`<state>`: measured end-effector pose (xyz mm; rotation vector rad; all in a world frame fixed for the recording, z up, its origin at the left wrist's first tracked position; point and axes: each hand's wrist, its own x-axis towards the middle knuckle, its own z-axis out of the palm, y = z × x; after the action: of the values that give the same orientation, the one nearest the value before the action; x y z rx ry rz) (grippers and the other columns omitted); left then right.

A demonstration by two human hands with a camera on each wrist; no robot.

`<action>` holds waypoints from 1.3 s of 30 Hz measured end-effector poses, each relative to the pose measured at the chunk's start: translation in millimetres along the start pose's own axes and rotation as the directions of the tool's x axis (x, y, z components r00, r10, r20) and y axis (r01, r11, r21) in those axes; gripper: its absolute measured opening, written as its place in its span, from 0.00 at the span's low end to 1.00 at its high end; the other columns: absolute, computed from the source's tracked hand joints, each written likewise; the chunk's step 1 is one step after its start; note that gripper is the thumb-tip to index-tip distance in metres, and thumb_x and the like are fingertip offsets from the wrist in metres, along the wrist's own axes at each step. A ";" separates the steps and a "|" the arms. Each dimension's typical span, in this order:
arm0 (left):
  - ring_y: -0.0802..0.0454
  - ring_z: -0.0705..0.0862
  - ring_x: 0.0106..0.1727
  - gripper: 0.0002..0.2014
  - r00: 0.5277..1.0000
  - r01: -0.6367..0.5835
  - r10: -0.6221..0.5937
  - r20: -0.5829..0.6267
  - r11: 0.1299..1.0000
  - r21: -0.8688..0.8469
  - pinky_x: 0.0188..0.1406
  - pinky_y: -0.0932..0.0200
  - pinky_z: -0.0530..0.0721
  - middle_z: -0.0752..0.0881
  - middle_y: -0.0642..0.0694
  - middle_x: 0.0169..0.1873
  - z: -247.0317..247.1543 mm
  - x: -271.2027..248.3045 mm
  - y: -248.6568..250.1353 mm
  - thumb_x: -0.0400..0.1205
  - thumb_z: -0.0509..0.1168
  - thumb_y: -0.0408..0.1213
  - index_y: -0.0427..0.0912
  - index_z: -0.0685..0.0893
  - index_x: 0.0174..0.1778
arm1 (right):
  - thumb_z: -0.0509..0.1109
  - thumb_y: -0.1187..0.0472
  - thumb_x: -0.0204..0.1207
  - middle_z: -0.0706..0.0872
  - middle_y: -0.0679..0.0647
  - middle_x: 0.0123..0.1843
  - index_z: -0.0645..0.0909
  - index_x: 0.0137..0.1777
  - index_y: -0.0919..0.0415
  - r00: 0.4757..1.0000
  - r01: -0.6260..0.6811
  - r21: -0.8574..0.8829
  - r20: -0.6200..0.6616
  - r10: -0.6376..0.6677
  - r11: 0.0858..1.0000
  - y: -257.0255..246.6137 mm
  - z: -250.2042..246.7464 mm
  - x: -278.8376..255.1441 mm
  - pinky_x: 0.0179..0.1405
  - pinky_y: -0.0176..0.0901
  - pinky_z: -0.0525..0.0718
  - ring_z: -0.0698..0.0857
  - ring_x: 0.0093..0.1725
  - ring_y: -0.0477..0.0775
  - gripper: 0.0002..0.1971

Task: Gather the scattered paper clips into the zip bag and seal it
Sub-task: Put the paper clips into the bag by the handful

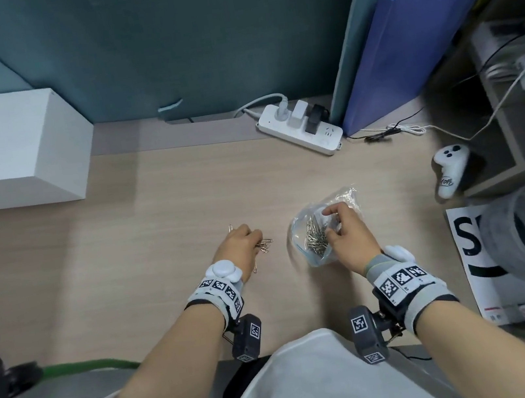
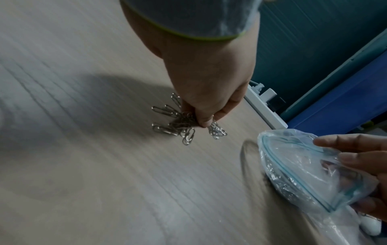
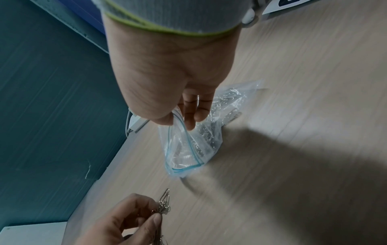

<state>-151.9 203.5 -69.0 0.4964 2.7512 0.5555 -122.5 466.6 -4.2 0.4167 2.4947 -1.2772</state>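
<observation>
On the wood-grain desk [image 1: 184, 190], lower centre, the left hand [image 1: 239, 247] pinches a paper clip bunch [image 2: 180, 123] while right hand [image 1: 349, 236] fingers [image 3: 189, 114] pinch the zip bag [image 3: 188, 144] mouth open, likely to receive them.

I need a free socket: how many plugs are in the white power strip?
3. On the power strip, a white corded plug sits at the far end, a white adapter beside it, then a black adapter. The nearest socket looks free.
</observation>
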 end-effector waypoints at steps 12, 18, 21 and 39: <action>0.56 0.83 0.40 0.07 0.979 0.116 -0.175 -0.101 0.896 -0.428 0.44 0.59 0.82 0.84 0.56 0.38 -22.9 10.0 47.2 0.75 0.75 0.33 0.51 0.88 0.41 | 0.66 0.68 0.81 0.79 0.53 0.57 0.74 0.64 0.47 1.000 0.022 0.001 0.021 -0.022 1.000 -8.2 11.4 -0.6 0.53 0.48 0.81 0.83 0.47 0.58 0.17; 0.59 0.87 0.42 0.12 0.996 0.088 -0.084 0.035 0.788 -0.609 0.51 0.67 0.84 0.91 0.52 0.47 -32.8 19.3 78.1 0.75 0.80 0.36 0.50 0.93 0.52 | 0.66 0.69 0.80 0.80 0.57 0.56 0.74 0.65 0.49 0.999 0.047 -0.001 0.023 -0.047 0.999 -9.7 14.8 1.2 0.54 0.55 0.83 0.81 0.43 0.57 0.18; 0.56 0.88 0.48 0.12 0.975 0.156 -0.216 -0.057 0.840 -0.520 0.55 0.59 0.85 0.90 0.52 0.49 -29.6 17.9 54.3 0.75 0.79 0.34 0.49 0.93 0.54 | 0.66 0.69 0.80 0.80 0.57 0.58 0.75 0.65 0.48 1.000 0.027 0.004 0.016 -0.027 1.000 -8.8 12.8 2.0 0.55 0.52 0.83 0.83 0.46 0.58 0.18; 0.49 0.79 0.56 0.05 0.997 0.059 -0.058 0.049 0.998 -0.013 0.39 0.53 0.82 0.82 0.56 0.49 -11.3 4.9 8.1 0.84 0.68 0.38 0.55 0.86 0.46 | 0.65 0.69 0.81 0.79 0.55 0.59 0.75 0.66 0.50 1.000 0.007 0.001 0.016 -0.007 1.000 -6.4 10.4 3.9 0.54 0.49 0.81 0.81 0.44 0.54 0.18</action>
<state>-158.0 208.8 -56.7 0.4190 2.7041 0.5422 -127.1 455.0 -6.9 0.3969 2.4844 -1.2790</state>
